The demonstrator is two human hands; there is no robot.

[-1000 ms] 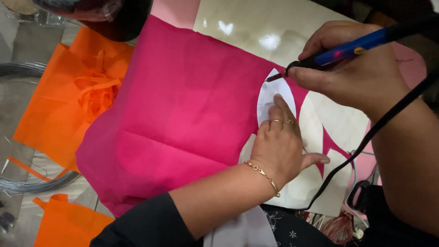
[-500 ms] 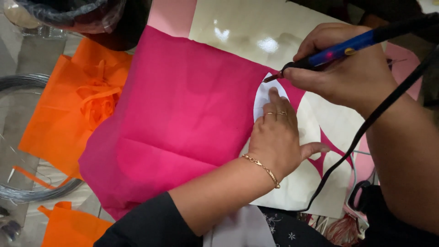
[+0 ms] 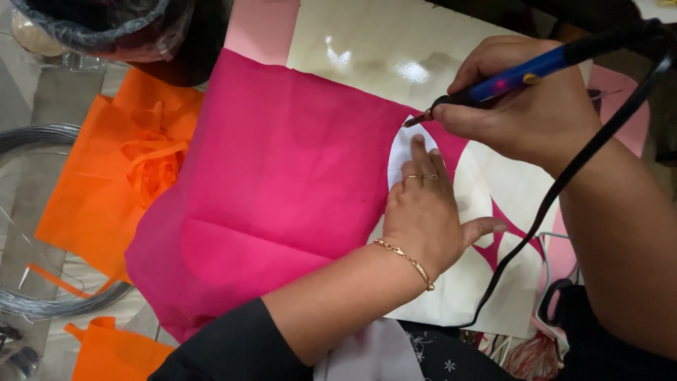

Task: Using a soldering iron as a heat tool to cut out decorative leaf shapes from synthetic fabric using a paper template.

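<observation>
Pale, glossy board (image 3: 367, 49) covers the worktop, and everything lies on or around it. Nearest to me, at the board's close edge, the left hand (image 3: 427, 215) lies flat with its fingers spread and relaxed, gripping nothing, just pressing down on a white paper shape (image 3: 403, 147) and the pink fabric (image 3: 282, 183) around it. That fabric sheet sprawls over the board's left half. It looks thin, light and limp, with soft creases, so I judge it would slide and wrinkle unless pinned flat beside the working line, just as the palm does now.

Just past the fingertips, the right hand (image 3: 525, 106) is clenched around a blue-handled cutting tool (image 3: 504, 81), pen fashion; its dark tip meets the fabric at the top of the white shape. A black cord (image 3: 564, 190) trails from the tool towards the board's near right corner. The tip is probably hot, so the handle is the safe hold.

Left of the board lie orange fabric (image 3: 106, 190) and coiled wire (image 3: 35, 212); beyond its far left corner stands a dark bin (image 3: 141, 32) with a plastic liner.
</observation>
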